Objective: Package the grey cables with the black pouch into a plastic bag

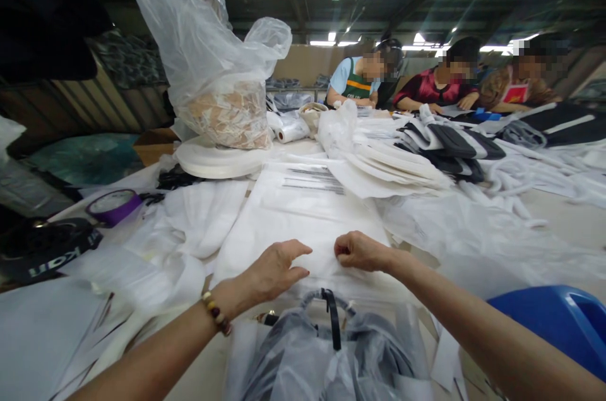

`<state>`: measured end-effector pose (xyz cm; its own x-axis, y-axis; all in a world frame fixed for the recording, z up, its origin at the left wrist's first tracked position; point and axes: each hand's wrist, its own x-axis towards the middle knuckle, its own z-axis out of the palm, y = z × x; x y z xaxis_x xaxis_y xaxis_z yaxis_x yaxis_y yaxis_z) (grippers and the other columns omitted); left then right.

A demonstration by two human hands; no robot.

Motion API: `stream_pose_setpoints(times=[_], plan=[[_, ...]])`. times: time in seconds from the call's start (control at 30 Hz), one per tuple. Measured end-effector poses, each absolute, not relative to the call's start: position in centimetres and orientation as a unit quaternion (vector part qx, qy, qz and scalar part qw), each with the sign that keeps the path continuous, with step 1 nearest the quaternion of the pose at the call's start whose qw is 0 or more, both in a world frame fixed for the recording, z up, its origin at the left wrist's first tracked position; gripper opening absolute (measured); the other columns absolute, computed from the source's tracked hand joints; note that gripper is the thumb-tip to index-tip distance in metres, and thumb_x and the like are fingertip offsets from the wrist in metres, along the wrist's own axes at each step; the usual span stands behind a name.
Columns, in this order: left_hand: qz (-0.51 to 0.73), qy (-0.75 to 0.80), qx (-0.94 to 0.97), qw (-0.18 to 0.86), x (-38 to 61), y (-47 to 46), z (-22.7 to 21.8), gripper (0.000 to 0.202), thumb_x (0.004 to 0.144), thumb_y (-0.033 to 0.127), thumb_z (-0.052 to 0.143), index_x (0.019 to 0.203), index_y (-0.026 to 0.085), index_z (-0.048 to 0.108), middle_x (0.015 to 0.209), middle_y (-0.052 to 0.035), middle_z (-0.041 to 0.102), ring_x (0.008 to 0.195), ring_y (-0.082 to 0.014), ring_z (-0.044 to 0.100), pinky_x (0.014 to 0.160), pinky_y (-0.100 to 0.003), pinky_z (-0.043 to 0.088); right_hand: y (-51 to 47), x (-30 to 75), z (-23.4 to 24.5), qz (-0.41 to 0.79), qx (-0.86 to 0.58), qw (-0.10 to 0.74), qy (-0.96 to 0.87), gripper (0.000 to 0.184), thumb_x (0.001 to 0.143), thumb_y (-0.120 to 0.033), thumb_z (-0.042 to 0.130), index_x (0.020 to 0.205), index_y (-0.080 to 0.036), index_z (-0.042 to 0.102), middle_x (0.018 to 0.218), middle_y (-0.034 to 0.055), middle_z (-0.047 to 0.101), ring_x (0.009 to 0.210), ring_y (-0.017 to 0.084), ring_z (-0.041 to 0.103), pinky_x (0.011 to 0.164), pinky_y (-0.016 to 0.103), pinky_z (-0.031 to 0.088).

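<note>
My left hand [272, 271], with a beaded bracelet [216, 312] at the wrist, reaches over a stack of white translucent plastic bags [303, 215]. Its thumb and fingers are apart, and nothing shows between them. To the right, my right hand [357, 251] is closed in a pinch at the surface of the same bags; whatever is between the fingertips is hidden. The top bag carries printed dark lines near its far end. Just in front of me, below both hands, lies a grey item wrapped in clear plastic [326, 357], with a black strap [332, 319] at its top.
At left are a purple tape roll [113, 206] and a black lettered object [50, 249]. A plastic-wrapped brown bundle [231, 113] stands behind white round sheets [220, 158]. A blue container [552, 325] sits at right, black-and-white pieces [445, 142] farther back. Several people work across the table.
</note>
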<state>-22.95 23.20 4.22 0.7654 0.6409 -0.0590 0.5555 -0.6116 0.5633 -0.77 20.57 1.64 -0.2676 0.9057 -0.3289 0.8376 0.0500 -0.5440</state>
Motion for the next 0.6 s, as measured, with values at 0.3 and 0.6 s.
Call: stream_pose_setpoints(times=[0.3, 0.6], plan=[[-0.017, 0.232, 0.962, 0.144, -20.3, 24.7, 3.5, 0.044, 0.066, 0.028, 0.079, 0.099, 0.008, 0.057, 0.1, -0.0138, 0.057, 0.094, -0.0275, 0.053, 0.082, -0.038, 0.046, 20.8, -0.4, 1.7, 0.386, -0.602, 0.085, -0.694, 0.01, 0.075, -0.008, 0.061, 0.068, -0.013, 0.056, 0.054, -0.0088, 0.044, 0.048, 0.005, 0.039, 0.047, 0.018, 0.032], [0.005, 0.181, 0.979, 0.093, -18.3, 24.9, 2.2, 0.035, 0.073, 0.037, 0.072, 0.093, 0.012, 0.057, 0.094, -0.0081, 0.057, 0.087, -0.0219, 0.052, 0.078, -0.031, 0.044, 21.1, 0.2, 1.1, 0.415, -0.603, 0.105, -0.673, 0.006, 0.076, -0.01, 0.06, 0.072, -0.013, 0.057, 0.056, -0.0081, 0.046, 0.048, 0.005, 0.041, 0.046, 0.018, 0.031]])
